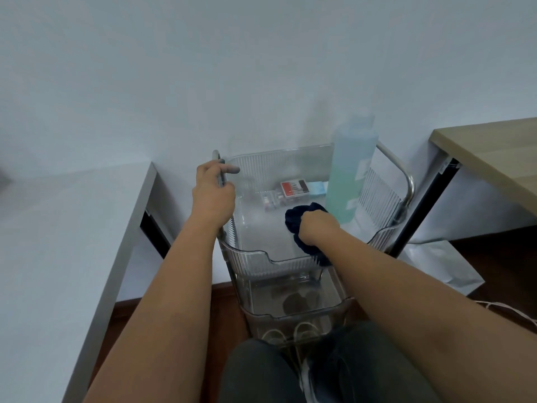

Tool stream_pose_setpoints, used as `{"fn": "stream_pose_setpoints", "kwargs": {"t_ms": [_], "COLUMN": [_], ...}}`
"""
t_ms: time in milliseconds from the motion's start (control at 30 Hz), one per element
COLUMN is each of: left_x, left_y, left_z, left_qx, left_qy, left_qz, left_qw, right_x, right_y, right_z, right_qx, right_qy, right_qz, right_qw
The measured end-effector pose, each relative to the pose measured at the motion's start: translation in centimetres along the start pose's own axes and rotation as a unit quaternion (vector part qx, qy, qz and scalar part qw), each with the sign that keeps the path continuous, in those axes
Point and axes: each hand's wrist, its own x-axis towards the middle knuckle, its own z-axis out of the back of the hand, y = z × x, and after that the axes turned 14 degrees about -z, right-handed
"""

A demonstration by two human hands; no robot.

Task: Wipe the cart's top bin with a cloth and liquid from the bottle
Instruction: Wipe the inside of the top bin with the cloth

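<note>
You were mid-wipe, judging by the scene: the cart (408,181) stood before you, its top bin (261,228) at twelve o'clock between your arms. The bottle (350,173) stood in the bin's far right corner, at one o'clock from your right hand (318,228). That hand was fisted around the cloth (302,228), pressing the bin floor. Your left hand (213,193) gripped the cart's rail at ten o'clock, bracing. Next, probably, sweep toward the left wall.

Grey desk (87,242) left, wood table (494,152) right, white bag (436,263) on floor.
</note>
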Motion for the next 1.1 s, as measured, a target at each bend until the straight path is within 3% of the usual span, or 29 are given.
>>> {"fn": "stream_pose_setpoints", "kwargs": {"t_ms": [167,300,600,833,967,1100], "left_x": [-0.2,-0.1,0.0,-0.4,-0.3,-0.2], "left_y": [-0.1,0.0,0.2,0.3,0.0,0.2], "left_z": [-0.1,0.0,0.0,-0.4,-0.5,-0.4], "left_qx": [-0.028,-0.028,-0.024,-0.076,-0.087,-0.081], "left_qy": [-0.014,-0.011,-0.003,-0.015,-0.018,-0.01], "left_qz": [0.002,0.003,0.0,0.002,0.002,0.007], "left_qw": [1.0,1.0,1.0,0.997,0.996,0.997], "right_x": [-1.1,-0.4,0.8,0.2,-1.1,-0.7], "right_y": [4.6,7.6,8.1,9.0,10.9,12.5], "right_z": [-0.4,0.4,2.2,0.6,0.4,2.4], "right_qx": [-0.078,-0.081,-0.029,-0.102,-0.142,-0.087], "right_qy": [0.028,0.065,0.068,0.086,0.024,0.021], "right_qz": [0.138,0.111,0.049,0.138,0.228,0.192], "right_qw": [0.987,0.988,0.996,0.981,0.963,0.977]}}
